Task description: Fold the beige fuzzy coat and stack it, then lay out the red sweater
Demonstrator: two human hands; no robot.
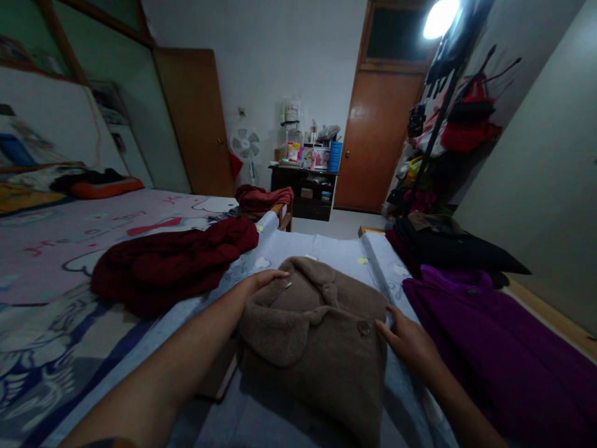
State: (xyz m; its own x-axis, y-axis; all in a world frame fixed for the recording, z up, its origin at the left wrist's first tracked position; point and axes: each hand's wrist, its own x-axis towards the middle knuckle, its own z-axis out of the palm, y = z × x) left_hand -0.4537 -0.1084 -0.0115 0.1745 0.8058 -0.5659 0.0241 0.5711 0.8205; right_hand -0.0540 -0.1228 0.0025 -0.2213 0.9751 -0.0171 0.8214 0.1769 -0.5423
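Note:
A folded brown coat [326, 354] with a wide, soft collar and a round button lies before me on a light blue sheet [317, 242]. My left hand [268, 280] grips the coat at the collar's left side, thumb on top and the other fingers hidden behind the cloth. On the opposite edge, my right hand [403, 336] pinches the coat beside the button. Under my left forearm the corner of a flat brownish thing [219, 376] shows; I cannot make out what it is.
To the left, a dark red garment [177, 261] lies crumpled on the bed [107, 221]. A purple garment [499, 348] and a stack of dark folded clothes [457, 246] lie on the right. Farther off stand a fan [245, 144], a dark cabinet [305, 208] and a wooden door [380, 137].

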